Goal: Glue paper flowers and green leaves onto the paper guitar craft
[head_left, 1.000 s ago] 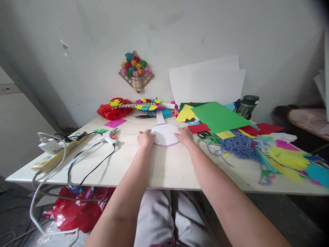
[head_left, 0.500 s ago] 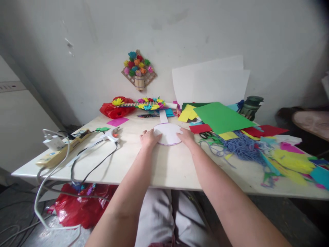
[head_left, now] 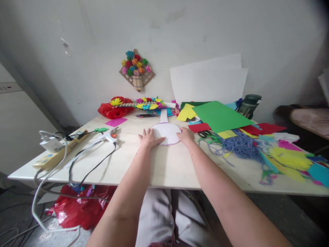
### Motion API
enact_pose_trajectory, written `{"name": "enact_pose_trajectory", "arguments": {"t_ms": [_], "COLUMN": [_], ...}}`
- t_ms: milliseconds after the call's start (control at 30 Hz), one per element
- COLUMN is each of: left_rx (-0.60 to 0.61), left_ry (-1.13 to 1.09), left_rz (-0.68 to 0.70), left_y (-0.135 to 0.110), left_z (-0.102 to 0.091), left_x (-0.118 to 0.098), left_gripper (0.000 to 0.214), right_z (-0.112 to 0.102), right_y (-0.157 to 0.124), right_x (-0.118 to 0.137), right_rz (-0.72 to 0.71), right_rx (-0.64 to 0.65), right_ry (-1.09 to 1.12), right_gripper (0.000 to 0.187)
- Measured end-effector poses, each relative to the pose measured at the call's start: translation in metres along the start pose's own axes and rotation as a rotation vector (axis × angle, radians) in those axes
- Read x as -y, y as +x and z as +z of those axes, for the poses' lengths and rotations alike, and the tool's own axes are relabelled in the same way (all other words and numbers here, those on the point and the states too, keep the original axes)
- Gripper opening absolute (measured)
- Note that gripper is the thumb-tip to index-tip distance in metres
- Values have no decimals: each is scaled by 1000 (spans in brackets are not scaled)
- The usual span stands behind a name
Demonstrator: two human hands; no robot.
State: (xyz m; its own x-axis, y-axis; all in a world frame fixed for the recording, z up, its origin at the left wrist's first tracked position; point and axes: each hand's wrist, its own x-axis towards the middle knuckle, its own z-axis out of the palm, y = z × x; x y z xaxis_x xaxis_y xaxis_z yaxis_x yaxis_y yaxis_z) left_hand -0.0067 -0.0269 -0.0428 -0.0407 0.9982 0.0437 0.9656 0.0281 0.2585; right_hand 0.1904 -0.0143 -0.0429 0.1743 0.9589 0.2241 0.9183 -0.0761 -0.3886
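Note:
Flat on the table lies a white paper oval (head_left: 167, 134) with a purple outline. A white strip (head_left: 163, 116) reaches away from its far edge toward the back; whether the two are joined I cannot tell. My left hand (head_left: 149, 138) rests at the oval's left side, fingers spread on the table and thumb lying over the paper. At the opposite edge, my right hand (head_left: 185, 136) has its fingers bent and closed on the paper's rim. Part of the right edge is hidden by those fingers.
Left of my hands lie a white glue gun (head_left: 109, 136) with its cord and a power strip (head_left: 59, 151). To the right are a green sheet (head_left: 222, 116), a blue yarn heap (head_left: 243, 143) and scissors (head_left: 205, 133). Paper flowers (head_left: 149, 104) line the back.
My left hand's fingers have spread wider, with the thumb reaching further onto the oval. The right hand stays at its edge. The whole view has shifted slightly.

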Motion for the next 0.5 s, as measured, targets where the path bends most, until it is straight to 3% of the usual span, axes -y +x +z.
{"name": "enact_pose_trajectory", "arguments": {"t_ms": [500], "left_rx": [-5], "left_ry": [-29], "left_rz": [-46], "left_y": [0], "left_z": [-5], "left_x": [-1], "left_gripper": [97], "right_z": [4], "right_y": [4], "right_x": [-5], "right_rz": [-39], "right_rx": [36], "right_ry": [-47], "right_gripper": [37]}}
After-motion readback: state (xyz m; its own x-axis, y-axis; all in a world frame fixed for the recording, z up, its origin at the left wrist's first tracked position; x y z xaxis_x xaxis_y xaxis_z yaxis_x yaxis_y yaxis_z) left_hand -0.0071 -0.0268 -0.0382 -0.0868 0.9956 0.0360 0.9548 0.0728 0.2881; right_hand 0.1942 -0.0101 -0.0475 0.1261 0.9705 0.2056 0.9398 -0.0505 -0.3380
